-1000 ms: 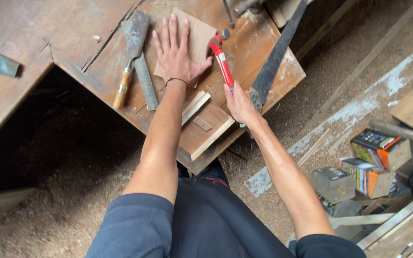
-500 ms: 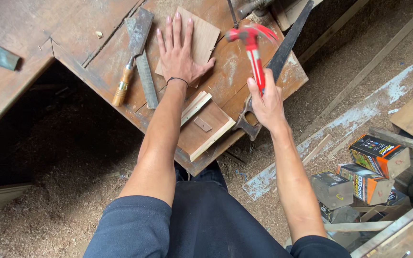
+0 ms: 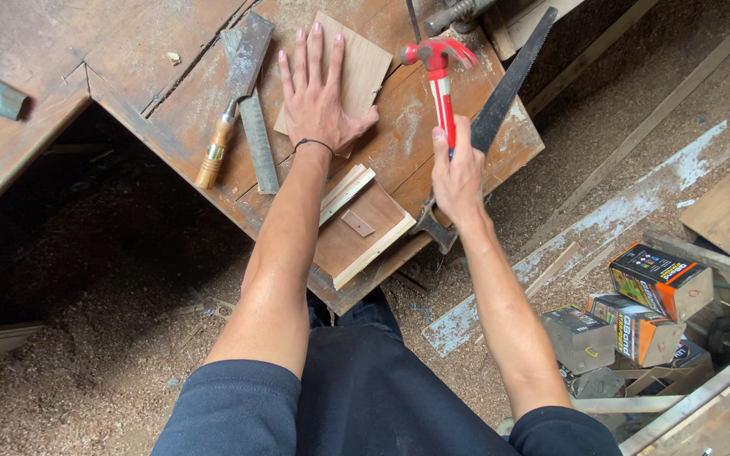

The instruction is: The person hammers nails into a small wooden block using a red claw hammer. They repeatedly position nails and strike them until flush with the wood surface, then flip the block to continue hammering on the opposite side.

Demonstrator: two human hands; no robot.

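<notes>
My left hand (image 3: 318, 97) lies flat, fingers spread, on a thin square wooden board (image 3: 356, 63) on the worn workbench (image 3: 187, 97). My right hand (image 3: 456, 173) grips the red handle of a claw hammer (image 3: 438, 72), whose head hovers just right of the board. A small shallow wooden box frame (image 3: 356, 228) lies near the bench's front edge, under my left forearm.
A wooden-handled chisel (image 3: 234, 93) and a metal file (image 3: 259, 143) lie left of my left hand. A hand saw (image 3: 500, 97) lies on the bench at right, behind my right hand. Cardboard boxes (image 3: 656, 279) and wood offcuts sit on the sawdust floor at right.
My right hand has swung the hammer up and leftwards, from lying angled by the saw to nearly upright beside the board. My left hand stays flat on the board.
</notes>
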